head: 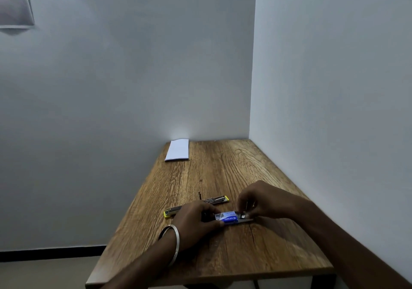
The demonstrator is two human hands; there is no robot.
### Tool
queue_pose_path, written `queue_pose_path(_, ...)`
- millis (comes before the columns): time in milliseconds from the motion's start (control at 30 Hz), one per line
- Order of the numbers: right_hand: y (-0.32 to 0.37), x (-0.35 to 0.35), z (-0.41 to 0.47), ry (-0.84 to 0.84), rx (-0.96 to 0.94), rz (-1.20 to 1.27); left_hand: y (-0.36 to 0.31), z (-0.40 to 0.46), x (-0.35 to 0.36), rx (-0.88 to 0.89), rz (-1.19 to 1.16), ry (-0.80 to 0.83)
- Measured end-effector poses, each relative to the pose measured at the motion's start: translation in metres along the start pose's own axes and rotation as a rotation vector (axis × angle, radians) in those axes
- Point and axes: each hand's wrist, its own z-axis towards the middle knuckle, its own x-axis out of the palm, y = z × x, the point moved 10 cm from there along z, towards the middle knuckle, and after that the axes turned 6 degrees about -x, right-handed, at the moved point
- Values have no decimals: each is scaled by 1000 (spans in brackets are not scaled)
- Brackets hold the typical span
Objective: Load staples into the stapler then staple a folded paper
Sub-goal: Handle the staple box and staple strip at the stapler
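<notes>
Wooden boards with strong grain made up the table, which stood pushed into a corner of pale walls. Both hands worked near the middle of its near half, over a small blue staple box that lay flat on the wood. The left hand, with a metal bangle on its wrist, was curled around the left end of the box, thumb on the near side and fingers over the top, pinning it down. The right hand came in from the right with its fingers bent and drawn close together, the fingertips pinching at the right end of the box, where something small and pale showed; whether that was a flap or a strip of staples could not be told. Just beyond the hands lay the stapler, opened out flat with yellow tips at both ends, its left part partly hidden behind the left hand and its metal channel stretched to the right. Neither hand touched it. Well apart from all this, at the far left corner of the table against the wall, the folded white paper lay flat.
</notes>
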Motion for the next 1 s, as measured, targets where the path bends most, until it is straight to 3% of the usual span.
queue_pose_path(367, 4, 3, 3, 36, -40, -71, 2, 1, 2, 8, 14, -5)
queue_pose_path(1000, 0, -14, -9, -223, -57, 157, 3, 1, 3, 12, 8, -7)
